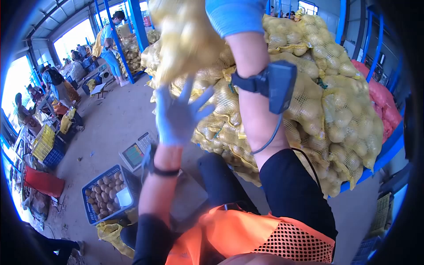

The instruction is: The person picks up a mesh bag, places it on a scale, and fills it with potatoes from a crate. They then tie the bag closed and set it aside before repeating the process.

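A yellow mesh sack (pixel 187 37) of round produce, blurred by motion, hangs at the top centre, in front of a high pile of similar sacks (pixel 304 84). My left hand (pixel 179 112), in a pale glove, is just below the sack with its fingers spread and nothing in it. Up at the top edge is my right hand (pixel 236 15) in a blue glove, beside the sack; its fingers are cut off by the frame, so its grip is hidden. A black device is strapped to my right forearm.
A blue crate (pixel 110 194) of round brown produce stands on the floor at lower left, beside a scale display (pixel 136 152). A yellow sack (pixel 114 236) lies below it. Blue posts, a red container (pixel 43 182), yellow crates and several people are farther left; pink sacks (pixel 383 104) stand right.
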Motion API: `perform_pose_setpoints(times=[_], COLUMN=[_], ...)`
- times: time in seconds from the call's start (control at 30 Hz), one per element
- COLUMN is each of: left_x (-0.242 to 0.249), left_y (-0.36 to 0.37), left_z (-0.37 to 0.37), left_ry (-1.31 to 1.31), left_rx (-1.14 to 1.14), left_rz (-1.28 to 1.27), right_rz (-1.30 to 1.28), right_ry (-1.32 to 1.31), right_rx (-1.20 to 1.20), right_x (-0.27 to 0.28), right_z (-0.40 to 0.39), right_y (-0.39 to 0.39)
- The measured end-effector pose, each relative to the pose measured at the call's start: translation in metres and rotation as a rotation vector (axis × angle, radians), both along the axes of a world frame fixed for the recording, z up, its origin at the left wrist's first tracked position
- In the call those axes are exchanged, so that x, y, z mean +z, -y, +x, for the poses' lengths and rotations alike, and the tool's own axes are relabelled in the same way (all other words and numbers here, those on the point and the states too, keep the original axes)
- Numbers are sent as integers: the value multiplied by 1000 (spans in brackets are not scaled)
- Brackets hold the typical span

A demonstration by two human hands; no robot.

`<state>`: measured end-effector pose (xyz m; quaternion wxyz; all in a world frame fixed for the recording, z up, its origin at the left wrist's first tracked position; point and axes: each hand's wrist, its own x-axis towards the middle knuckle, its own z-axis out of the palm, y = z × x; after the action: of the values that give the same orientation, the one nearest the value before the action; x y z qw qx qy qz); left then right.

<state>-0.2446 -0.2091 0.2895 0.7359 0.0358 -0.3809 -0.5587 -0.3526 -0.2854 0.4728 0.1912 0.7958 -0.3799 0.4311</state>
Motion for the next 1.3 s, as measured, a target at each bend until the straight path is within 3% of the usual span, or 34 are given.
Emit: perform_pose_setpoints(times=[0.03,0.07,0.1,0.13,0.17,0.23,0.27,0.5,0.57,0.63,0.73,0.83,0.9,0.93,0.97,1.03,1.07,1.13,1.27,1.3], left_x=[29,62,66,64,52,17,-5,-108,-115,-148,-202,-267,-331,-386,-412,-438,-442,-446,-457,-474], left_y=[22,35,63,78,82,76,63,-77,-136,-173,-250,-346,-404,-438,-454,-472,-471,-460,-457,-464], left_z=[-3,-14,-6,-3,0,9,17,68,75,97,127,146,161,169,165,148,143,141,176,188], left_ry=[198,401,674,872,1020,1196,1239,1042,668,628,387,-26,-166,-143,-161,525,516,736,812,990], left_rx=[-90,78,384,621,751,857,868,750,528,656,895,1340,1612,1617,1619,1785,1777,1828,1689,1617], left_rz=[-135,-132,-327,-317,-259,-160,-102,351,720,762,901,1024,1211,1385,1396,2102,2115,2527,2548,2434], right_rz=[-374,-765,-817,-841,-853,-584,-485,-61,80,217,433,593,682,689,602,514,476,441,380,323], right_ry=[326,654,514,465,413,515,433,328,258,218,106,29,-57,-76,-112,-157,-176,-202,-457,-506], right_rx=[83,178,88,265,448,756,888,1052,1087,1114,978,922,795,807,701,599,550,499,313,287], right_x=[6,11,0,-10,-26,-69,-92,-167,-194,-217,-264,-333,-370,-389,-412,-457,-482,-495,-481,-478], right_z=[-4,-8,-14,-17,-17,-12,-11,14,23,39,38,45,45,41,40,35,30,30,37,38], right_y=[-14,-30,-50,-51,-48,-79,-83,-88,-87,-99,-73,-40,-28,-17,-10,2,7,4,-25,-25])
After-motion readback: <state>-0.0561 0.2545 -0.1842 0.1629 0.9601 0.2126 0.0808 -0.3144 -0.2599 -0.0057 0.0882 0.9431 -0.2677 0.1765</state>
